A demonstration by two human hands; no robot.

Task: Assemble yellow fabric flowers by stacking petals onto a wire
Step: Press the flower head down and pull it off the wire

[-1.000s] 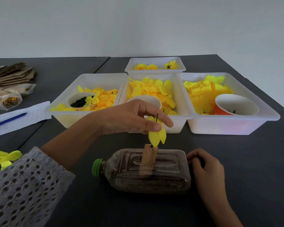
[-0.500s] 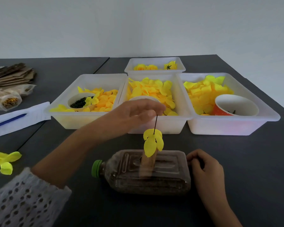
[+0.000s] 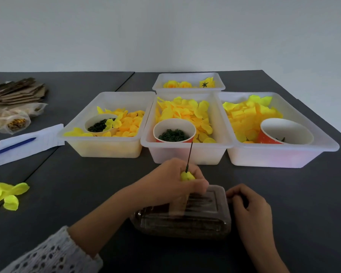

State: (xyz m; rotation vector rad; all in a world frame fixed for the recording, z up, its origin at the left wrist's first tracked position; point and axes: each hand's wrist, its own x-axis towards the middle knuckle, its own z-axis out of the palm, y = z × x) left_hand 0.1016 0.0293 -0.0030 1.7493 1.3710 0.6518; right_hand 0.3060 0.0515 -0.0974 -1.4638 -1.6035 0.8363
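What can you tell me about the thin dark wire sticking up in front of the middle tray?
The wire is a thin, dark, straight stem that looks stiff. It stands nearly upright, leaning slightly right at the top, above the bottle lying on the table. Its tip is bare and crosses in front of the middle tray. A yellow petal is threaded on lower down, where the left hand grips around it. Its lower end is hidden by the hand.

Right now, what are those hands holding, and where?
The left hand pinches the petals low on the wire. The right hand holds the bottle by its end.
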